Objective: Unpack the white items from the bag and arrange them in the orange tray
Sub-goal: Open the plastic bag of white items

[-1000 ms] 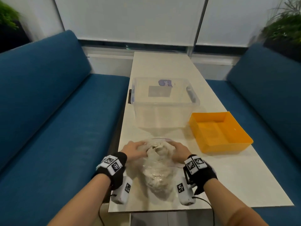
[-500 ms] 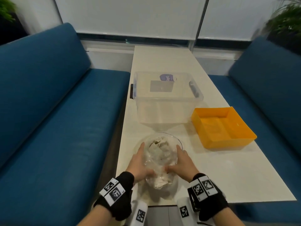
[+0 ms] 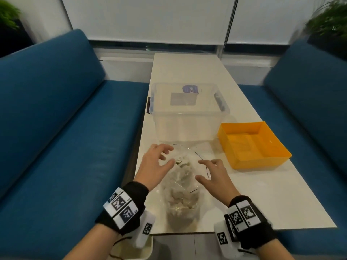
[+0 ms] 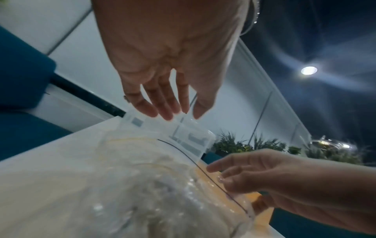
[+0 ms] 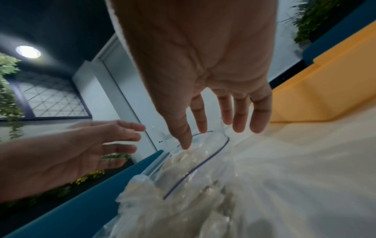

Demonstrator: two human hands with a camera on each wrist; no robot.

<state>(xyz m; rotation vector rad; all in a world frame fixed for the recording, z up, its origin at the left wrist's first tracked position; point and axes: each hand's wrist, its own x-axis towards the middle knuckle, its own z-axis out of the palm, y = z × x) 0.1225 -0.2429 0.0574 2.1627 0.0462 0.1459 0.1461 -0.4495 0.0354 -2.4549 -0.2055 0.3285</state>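
Crinkly clear bag (image 3: 181,186) of white items (image 3: 180,200); left hand (image 3: 153,166), right hand (image 3: 216,177) spread, empty.

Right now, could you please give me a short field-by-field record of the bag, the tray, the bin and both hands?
bag: clear plastic, lying on the white table, mouth open toward the bin, white items inside
orange tray: right of the bag, nothing in it
clear bin: beyond the bag, no lid
left hand: open, fingers spread at the left of the bag's mouth, gripping nothing
right hand: open, fingers spread at the right of the bag's mouth, gripping nothing
task progress: no white item unpacked yet
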